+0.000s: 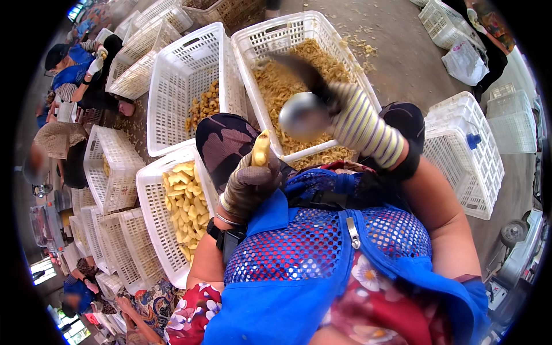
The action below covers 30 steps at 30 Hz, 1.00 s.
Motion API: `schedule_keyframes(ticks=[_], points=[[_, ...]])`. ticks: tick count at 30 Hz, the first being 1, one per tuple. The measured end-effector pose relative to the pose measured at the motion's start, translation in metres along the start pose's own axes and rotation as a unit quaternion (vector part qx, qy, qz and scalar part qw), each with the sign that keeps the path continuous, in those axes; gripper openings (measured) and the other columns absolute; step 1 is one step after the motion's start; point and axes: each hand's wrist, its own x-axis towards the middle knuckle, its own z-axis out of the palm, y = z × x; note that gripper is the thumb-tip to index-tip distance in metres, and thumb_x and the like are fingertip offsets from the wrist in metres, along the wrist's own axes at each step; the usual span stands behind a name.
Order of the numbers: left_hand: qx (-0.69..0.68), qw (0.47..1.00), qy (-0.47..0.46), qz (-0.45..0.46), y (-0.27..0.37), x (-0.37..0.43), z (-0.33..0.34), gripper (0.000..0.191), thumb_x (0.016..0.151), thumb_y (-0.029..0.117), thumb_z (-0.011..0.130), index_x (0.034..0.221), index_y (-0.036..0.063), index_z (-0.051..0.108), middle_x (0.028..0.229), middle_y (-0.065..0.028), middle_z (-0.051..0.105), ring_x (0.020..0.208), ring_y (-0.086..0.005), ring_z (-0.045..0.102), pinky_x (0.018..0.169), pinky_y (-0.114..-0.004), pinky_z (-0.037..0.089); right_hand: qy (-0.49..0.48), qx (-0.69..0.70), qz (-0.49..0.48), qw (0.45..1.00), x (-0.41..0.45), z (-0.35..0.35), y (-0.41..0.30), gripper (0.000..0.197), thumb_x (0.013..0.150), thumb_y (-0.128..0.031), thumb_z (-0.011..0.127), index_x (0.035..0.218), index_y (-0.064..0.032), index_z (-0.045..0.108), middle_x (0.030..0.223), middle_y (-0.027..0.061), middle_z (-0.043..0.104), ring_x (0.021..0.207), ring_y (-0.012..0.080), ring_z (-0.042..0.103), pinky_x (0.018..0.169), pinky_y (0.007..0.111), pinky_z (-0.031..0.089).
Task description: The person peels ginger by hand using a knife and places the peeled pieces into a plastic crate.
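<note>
My left hand point(254, 181), in a striped glove with darkened fingers, holds a peeled yellow root point(261, 148) upright between thumb and fingers. My right hand point(366, 123), in a striped knit glove, is closed around a dark-handled tool with a dark blade point(302, 71). Motion blurs the tool, so its exact kind is unclear. A round, shiny, blurred patch point(304, 116) shows beside the right fingers; I cannot tell what it is. Beneath the right hand stands a white plastic crate point(239, 56) of yellow-brown peelings point(276, 86). The root and the blade are apart.
Left of my knees, one white crate point(148, 224) holds peeled roots point(187, 202); another point(172, 112) holds unpeeled brownish pieces point(205, 103). An upended crate point(463, 151) stands at right. Other people point(73, 64) sit among stacked crates at left. Peel scraps point(362, 47) litter the floor.
</note>
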Motion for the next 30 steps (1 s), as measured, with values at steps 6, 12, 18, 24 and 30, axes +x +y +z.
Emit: schedule_keyframes(ticks=[6, 12, 18, 24, 30], points=[[0.045, 0.999, -0.005, -0.010, 0.005, -0.001, 0.004, 0.019, 0.077, 0.016, 0.065, 0.092, 0.0060, 0.058, 0.074, 0.0038, 0.053, 0.065, -0.0068, 0.048, 0.061, -0.021, 0.041, -0.097, 0.003, -0.070, 0.993, -0.004, 0.022, -0.009, 0.027, 0.075, 0.003, 0.069, 0.102, -0.0012, 0.069, 0.083, 0.0058, 0.071, 0.076, 0.0058, 0.057, 0.068, 0.028, 0.052], [0.060, 0.998, -0.015, -0.021, 0.006, -0.003, 0.005, 0.017, 0.080, 0.014, 0.063, 0.095, 0.0062, 0.059, 0.075, 0.0032, 0.054, 0.065, -0.0069, 0.049, 0.060, -0.021, 0.041, 0.063, -0.001, -0.050, 0.997, 0.044, -0.025, 0.051, 0.023, 0.086, -0.005, 0.068, 0.107, 0.0010, 0.064, 0.087, 0.0044, 0.069, 0.072, 0.0083, 0.063, 0.061, 0.023, 0.053], [0.099, 0.995, -0.019, -0.013, 0.003, -0.003, 0.005, 0.016, 0.083, 0.012, 0.061, 0.099, 0.0065, 0.059, 0.077, 0.0025, 0.054, 0.066, -0.0069, 0.050, 0.060, -0.020, 0.041, -0.129, 0.176, 0.043, 0.975, 0.011, 0.007, 0.014, 0.020, 0.083, -0.009, 0.074, 0.099, -0.0003, 0.064, 0.081, 0.0035, 0.068, 0.071, 0.0082, 0.062, 0.060, 0.025, 0.051], [0.232, 0.972, -0.029, 0.030, 0.004, 0.003, 0.010, 0.016, 0.086, 0.010, 0.059, 0.102, 0.0067, 0.059, 0.078, 0.0019, 0.055, 0.066, -0.0070, 0.051, 0.059, -0.020, 0.042, -0.141, 0.143, -0.012, 0.980, 0.008, 0.030, 0.013, 0.020, 0.081, -0.017, 0.077, 0.092, -0.0046, 0.065, 0.069, -0.0036, 0.059, 0.055, 0.0034, 0.051, 0.046, 0.022, 0.040], [0.464, 0.865, -0.044, 0.185, 0.006, 0.013, 0.009, 0.016, 0.089, 0.008, 0.057, 0.105, 0.0069, 0.059, 0.079, 0.0013, 0.056, 0.066, -0.0070, 0.051, 0.058, -0.020, 0.042, -0.103, 0.136, 0.084, 0.982, 0.015, 0.031, 0.021, 0.025, 0.076, -0.019, 0.079, 0.091, -0.0049, 0.065, 0.068, -0.0003, 0.060, 0.051, 0.0063, 0.050, 0.042, 0.023, 0.037]])
